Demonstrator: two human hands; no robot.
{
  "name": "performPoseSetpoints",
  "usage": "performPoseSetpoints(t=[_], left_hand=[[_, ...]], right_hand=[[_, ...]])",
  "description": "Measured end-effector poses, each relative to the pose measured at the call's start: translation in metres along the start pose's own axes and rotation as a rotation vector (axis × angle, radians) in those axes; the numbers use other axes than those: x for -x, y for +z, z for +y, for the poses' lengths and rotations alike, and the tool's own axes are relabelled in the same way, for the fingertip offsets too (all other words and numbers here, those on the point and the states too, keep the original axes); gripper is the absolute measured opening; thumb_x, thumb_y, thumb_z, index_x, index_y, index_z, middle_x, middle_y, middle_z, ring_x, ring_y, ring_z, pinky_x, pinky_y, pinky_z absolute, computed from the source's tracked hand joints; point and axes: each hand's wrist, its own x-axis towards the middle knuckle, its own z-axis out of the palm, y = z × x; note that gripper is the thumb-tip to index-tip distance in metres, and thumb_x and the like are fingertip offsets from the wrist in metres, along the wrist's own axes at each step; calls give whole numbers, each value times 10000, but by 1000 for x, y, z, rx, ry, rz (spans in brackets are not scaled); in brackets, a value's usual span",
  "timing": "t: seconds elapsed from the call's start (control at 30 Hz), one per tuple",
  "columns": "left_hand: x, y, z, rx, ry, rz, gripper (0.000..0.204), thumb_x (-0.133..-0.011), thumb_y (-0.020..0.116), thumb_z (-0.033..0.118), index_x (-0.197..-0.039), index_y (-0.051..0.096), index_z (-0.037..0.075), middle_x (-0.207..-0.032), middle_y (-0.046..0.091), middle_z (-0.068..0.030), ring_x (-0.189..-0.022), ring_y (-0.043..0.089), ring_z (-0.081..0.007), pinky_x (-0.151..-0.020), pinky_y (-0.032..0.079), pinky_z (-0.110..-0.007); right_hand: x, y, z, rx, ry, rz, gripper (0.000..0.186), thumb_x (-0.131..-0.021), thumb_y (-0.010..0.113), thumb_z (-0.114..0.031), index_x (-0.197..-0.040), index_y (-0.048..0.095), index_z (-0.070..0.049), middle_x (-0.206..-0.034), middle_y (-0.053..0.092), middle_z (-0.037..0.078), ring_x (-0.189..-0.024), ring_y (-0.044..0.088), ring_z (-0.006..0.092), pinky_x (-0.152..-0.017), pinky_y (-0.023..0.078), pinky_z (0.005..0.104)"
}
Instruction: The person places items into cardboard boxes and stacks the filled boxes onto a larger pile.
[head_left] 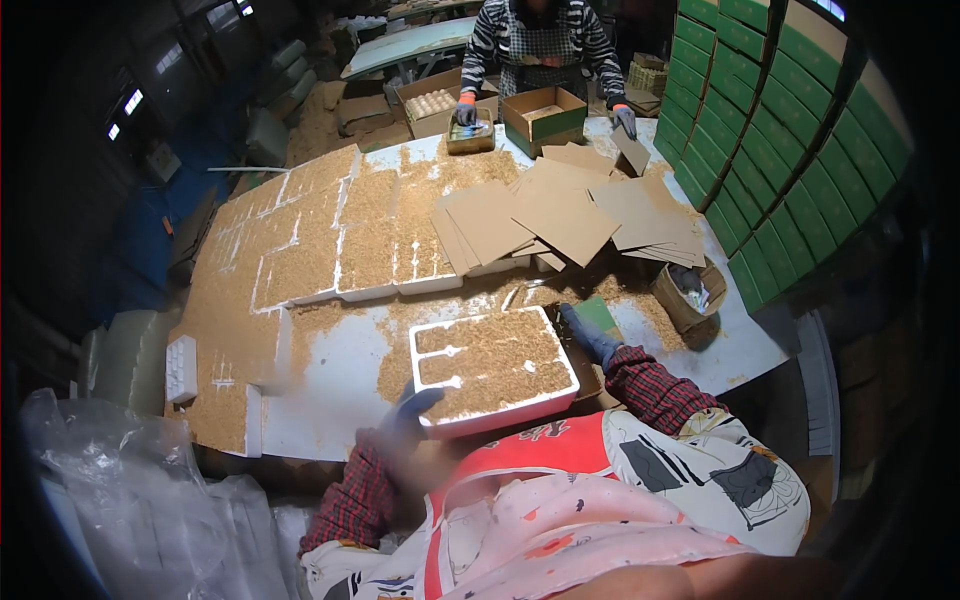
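Observation:
My left hand [408, 408], in a blue-grey glove, grips the near left corner of a white foam tray [490, 428], its thumb over the rim. The tray is packed with light brown shavings [490, 360], level with its edges. It sits tilted toward me, over or partly in a cardboard box [588, 375] that shows at its right side. My gloved right hand [592, 338] is closed on that box's edge beside a green flap [600, 315]; its fingertips are partly hidden. What lies under the tray cannot be seen.
Rows of shavings-filled foam trays [330, 235] cover the table's left and far side. Loose cardboard sheets [565, 215] lie piled beyond my right hand, near a small open carton [690, 300]. Green boxes [790, 130] stand stacked at right. Opposite, a person [540, 55] handles a box [470, 138].

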Motion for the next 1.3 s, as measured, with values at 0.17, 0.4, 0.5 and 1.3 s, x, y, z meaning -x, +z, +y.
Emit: performPoseSetpoints(t=[0.17, 0.4, 0.5, 1.3], left_hand=[[-38, -10, 35, 653, -631, 194, 530, -834, 629, 138, -1321, 447, 36, -1269, 540, -118, -1175, 527, -242, -958, 451, -375], [-70, 59, 20, 170, -604, 3, 651, -838, 677, 279, -1328, 323, 39, -1043, 581, -113, -820, 585, -149, -651, 489, -285], [-66, 82, -8, 249, -577, 101, 494, -867, 608, 216, -1254, 334, 78, -789, 556, -52, -666, 549, -143, -552, 454, -292], [-178, 120, -17, -1008, -1093, -731, 583, -850, 547, 462, -1269, 545, 56, -1317, 515, -184, -1208, 515, -298, -1000, 431, -405]], right_hand=[[14, 2, -23, -344, 150, -86, 601, -966, 343, -535, -1114, 589, -8, -923, 626, 78, -769, 527, 159, -725, 424, 331], [14, 14, -5, -418, 53, -49, 573, -996, 327, -456, -1365, 423, -28, -1358, 488, 118, -1227, 460, 216, -1054, 316, 301], [1, 19, 24, -302, 2, -127, 600, -992, 334, -450, -1387, 362, 1, -1449, 369, 146, -1331, 351, 255, -1103, 255, 312], [8, -239, 246, 663, 148, 349, 411, -859, 554, -282, -1248, 545, -147, -1073, 645, 141, -971, 616, 306, -840, 477, 411]])
